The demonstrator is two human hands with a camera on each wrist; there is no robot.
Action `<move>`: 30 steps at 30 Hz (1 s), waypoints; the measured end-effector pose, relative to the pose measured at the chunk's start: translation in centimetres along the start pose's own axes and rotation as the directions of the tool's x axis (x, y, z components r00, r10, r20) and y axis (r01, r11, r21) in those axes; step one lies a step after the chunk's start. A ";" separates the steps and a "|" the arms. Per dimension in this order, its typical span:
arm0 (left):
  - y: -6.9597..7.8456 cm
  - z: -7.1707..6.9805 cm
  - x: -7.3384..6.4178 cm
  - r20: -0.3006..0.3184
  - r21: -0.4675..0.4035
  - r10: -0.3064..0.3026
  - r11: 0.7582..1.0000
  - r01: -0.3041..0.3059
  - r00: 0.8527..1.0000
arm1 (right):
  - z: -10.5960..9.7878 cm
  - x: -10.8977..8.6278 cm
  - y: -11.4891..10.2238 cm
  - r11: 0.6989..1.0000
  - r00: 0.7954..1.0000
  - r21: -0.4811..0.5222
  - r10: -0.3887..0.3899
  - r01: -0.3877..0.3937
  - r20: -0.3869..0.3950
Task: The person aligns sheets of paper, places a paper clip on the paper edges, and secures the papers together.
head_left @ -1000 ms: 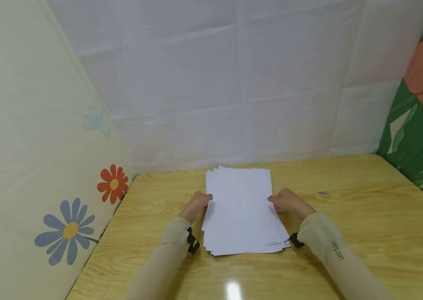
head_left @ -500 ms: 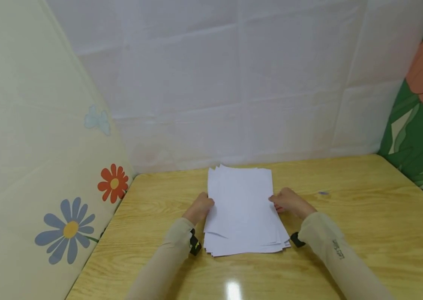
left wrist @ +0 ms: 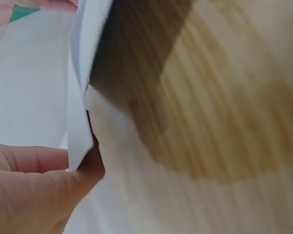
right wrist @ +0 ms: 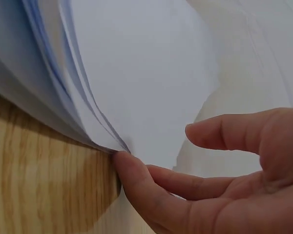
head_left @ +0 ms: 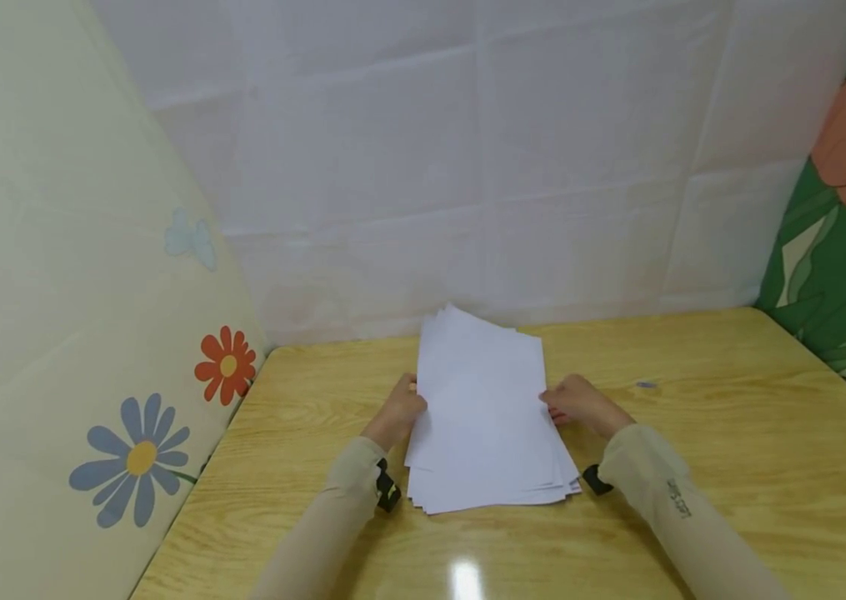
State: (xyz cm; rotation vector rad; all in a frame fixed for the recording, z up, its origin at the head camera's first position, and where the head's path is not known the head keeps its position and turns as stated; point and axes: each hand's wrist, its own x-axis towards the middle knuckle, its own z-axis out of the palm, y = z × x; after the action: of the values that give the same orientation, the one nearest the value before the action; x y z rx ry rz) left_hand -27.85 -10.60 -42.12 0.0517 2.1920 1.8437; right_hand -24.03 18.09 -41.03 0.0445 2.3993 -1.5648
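A loosely stacked pile of white paper sheets (head_left: pixel 484 417) lies on the wooden table between both hands. At its left edge my left hand (head_left: pixel 396 411) pinches sheets between thumb and fingers. The left wrist view shows the gripped sheets (left wrist: pixel 79 139) bent and raised off the tabletop. On the opposite edge is my right hand (head_left: pixel 578 403), its fingertips touching the side of the pile. Seen from the right wrist, that hand's thumb stands apart from its fingers, and the sheet edges (right wrist: pixel 78 92) fan out slightly. Whether that thumb touches the top sheet I cannot tell.
The yellow wood-grain table (head_left: pixel 730 433) ends at a white cloth backdrop (head_left: pixel 483 167). Right of the paper lies a small bluish object (head_left: pixel 646 385), too small to identify. A flower-printed panel (head_left: pixel 130 333) borders the left side.
My left hand first shifted slightly right, then turned the upper sheets so their far left corner rose toward the backdrop. My right hand has barely moved.
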 end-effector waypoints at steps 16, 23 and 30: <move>0.5 -0.6 -0.3 0.030 -0.102 0.030 0.994 -0.027 0.999 | -0.5 1.2 0.6 0.997 1.000 -0.072 0.002 -0.002 0.004; 1.7 -0.8 -0.2 0.035 -0.077 0.077 0.994 -0.074 0.996 | -0.4 1.3 0.5 0.996 0.996 0.032 -0.081 0.080 0.040; 2.8 -1.1 -0.4 0.053 -0.073 0.137 0.988 -0.133 0.989 | 0.0 1.5 -0.4 0.952 0.973 0.204 -0.227 0.228 -0.029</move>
State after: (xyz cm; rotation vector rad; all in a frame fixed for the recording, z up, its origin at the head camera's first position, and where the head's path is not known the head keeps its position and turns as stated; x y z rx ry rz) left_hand -28.19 -11.25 -39.19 0.2420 2.1311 1.9623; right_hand -25.52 17.78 -41.06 -0.1948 2.3033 -1.9135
